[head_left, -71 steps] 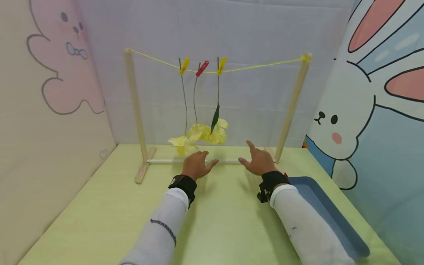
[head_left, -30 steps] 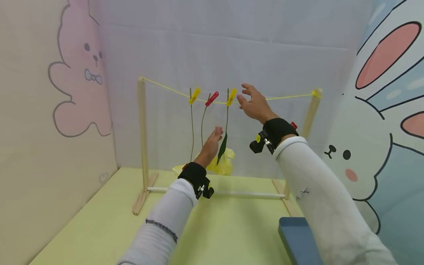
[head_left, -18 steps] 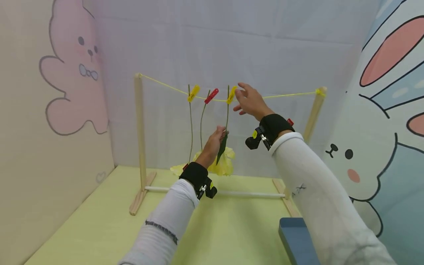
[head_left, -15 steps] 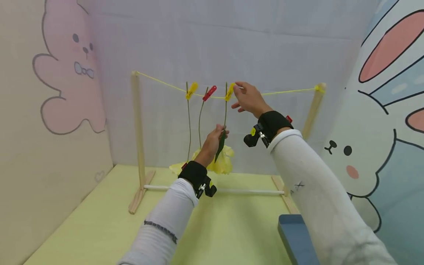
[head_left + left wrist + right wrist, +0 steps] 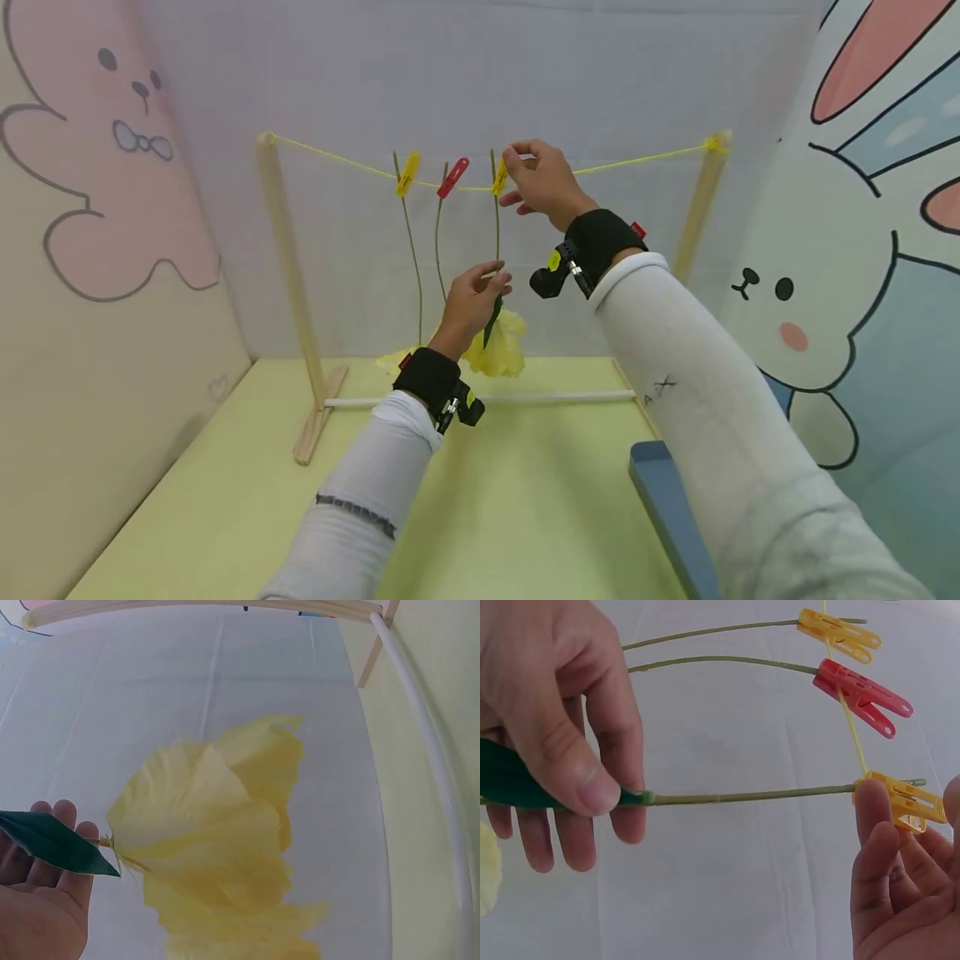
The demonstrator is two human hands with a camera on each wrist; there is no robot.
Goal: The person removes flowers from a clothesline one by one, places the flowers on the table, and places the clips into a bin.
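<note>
- Left hand pinches the thin green flower stem, steadying the upside-down yellow bloom.
- Right hand, above, pinches the yellow plastic clothespin fastening that stem to the yellow string.

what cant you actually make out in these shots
- Flower heads of the two left stems: head view, hidden behind the left hand.
- Blue tray: head view, cut off by the bottom edge and covered by the right sleeve.
- Right hand on the yellow clip: right wrist view, fingertips touch it, but a squeeze cannot be told.
- Stem join under the yellow flower: left wrist view, petals blurred.
</note>
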